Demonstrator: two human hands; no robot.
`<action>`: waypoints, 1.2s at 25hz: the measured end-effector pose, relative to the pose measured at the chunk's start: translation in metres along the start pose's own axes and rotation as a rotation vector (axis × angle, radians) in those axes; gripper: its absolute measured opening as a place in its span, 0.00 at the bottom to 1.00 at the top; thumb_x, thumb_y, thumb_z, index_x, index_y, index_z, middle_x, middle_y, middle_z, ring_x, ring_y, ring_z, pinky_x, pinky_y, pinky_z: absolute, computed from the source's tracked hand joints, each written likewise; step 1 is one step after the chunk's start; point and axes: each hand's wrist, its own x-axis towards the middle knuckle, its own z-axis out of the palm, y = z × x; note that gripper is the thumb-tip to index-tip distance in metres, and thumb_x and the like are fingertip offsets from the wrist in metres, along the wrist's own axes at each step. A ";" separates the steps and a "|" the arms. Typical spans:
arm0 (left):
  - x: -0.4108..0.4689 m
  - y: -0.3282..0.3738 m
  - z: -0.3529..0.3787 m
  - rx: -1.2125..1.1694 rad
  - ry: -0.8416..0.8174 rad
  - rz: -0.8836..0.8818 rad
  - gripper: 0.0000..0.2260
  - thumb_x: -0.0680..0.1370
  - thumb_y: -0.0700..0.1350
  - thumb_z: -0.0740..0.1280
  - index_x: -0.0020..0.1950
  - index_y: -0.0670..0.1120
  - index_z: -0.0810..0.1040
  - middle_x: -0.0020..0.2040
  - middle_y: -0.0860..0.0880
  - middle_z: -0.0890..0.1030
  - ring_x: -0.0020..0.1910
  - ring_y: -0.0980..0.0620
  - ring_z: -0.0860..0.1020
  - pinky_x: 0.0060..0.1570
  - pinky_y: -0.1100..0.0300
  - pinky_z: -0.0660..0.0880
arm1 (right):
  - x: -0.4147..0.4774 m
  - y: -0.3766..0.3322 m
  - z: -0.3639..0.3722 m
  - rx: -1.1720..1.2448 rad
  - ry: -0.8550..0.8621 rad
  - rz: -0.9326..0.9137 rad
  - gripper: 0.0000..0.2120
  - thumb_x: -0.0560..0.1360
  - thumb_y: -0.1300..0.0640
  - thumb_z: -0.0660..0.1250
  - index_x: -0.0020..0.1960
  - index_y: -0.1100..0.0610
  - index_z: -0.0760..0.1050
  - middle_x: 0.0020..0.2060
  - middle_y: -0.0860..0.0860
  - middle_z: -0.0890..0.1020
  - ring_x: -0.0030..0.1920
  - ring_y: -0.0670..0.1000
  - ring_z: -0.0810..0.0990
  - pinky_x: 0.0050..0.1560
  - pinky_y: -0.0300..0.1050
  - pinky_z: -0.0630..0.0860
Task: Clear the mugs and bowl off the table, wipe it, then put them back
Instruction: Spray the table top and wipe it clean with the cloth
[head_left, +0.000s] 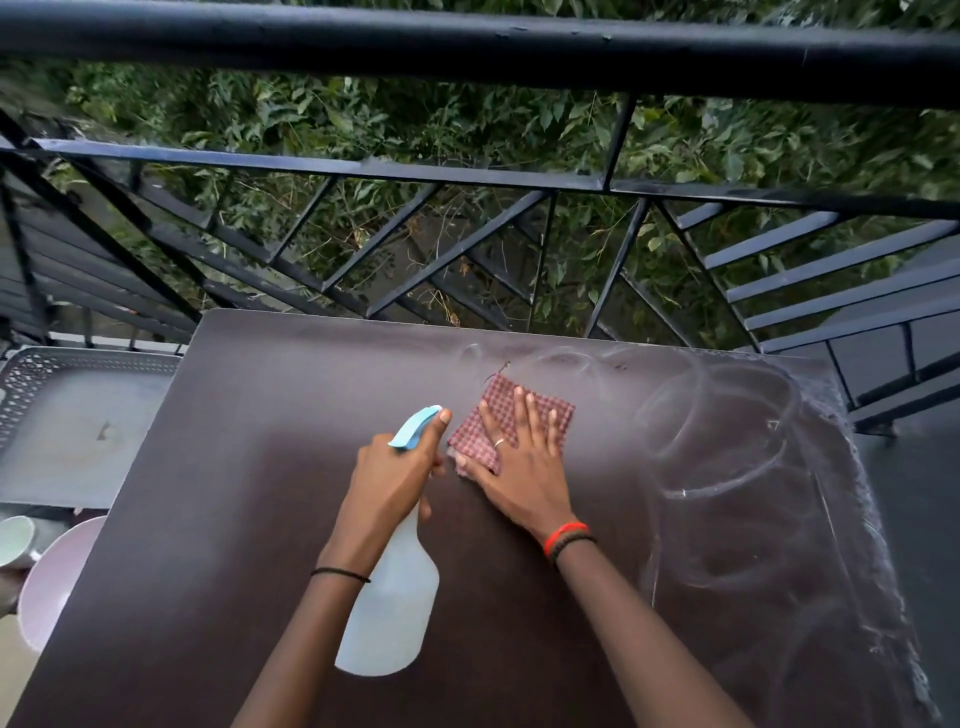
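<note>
My left hand (397, 480) grips a translucent spray bottle (392, 613) by its neck, the index finger on the blue trigger (415, 427). The nozzle points at a red checked cloth (540, 410) lying on the dark brown table (218, 519). Flat on that cloth presses my right hand (519, 462), fingers straight and spread. Wet swirl marks (727, 457) cover the table's right part. Off the table's left edge, lower down, a pink bowl (52, 577) and a white mug (18, 540) show partly.
A black metal railing (467, 176) runs right behind the table's far edge, with foliage beyond. A grey perforated metal surface (78, 415) stands to the left of the table. Dark floor lies to the right.
</note>
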 end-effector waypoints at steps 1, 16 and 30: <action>0.004 0.003 0.000 -0.002 0.001 0.003 0.25 0.77 0.65 0.63 0.29 0.47 0.76 0.36 0.49 0.85 0.28 0.43 0.82 0.41 0.49 0.82 | -0.010 -0.001 0.002 0.000 0.002 -0.033 0.36 0.74 0.28 0.47 0.77 0.40 0.45 0.77 0.56 0.43 0.77 0.55 0.37 0.74 0.55 0.33; 0.055 0.006 -0.022 -0.071 0.014 -0.058 0.27 0.76 0.65 0.63 0.32 0.44 0.78 0.36 0.50 0.85 0.26 0.45 0.81 0.37 0.53 0.80 | 0.091 0.021 -0.024 -0.043 -0.003 0.041 0.40 0.70 0.24 0.42 0.77 0.40 0.42 0.77 0.56 0.39 0.76 0.54 0.35 0.73 0.56 0.32; 0.068 -0.006 -0.052 -0.083 -0.004 -0.045 0.27 0.76 0.65 0.62 0.32 0.44 0.78 0.38 0.49 0.85 0.24 0.46 0.78 0.34 0.55 0.78 | -0.058 0.021 0.010 -0.101 0.089 0.068 0.37 0.71 0.26 0.51 0.76 0.40 0.52 0.77 0.57 0.50 0.77 0.57 0.49 0.74 0.58 0.50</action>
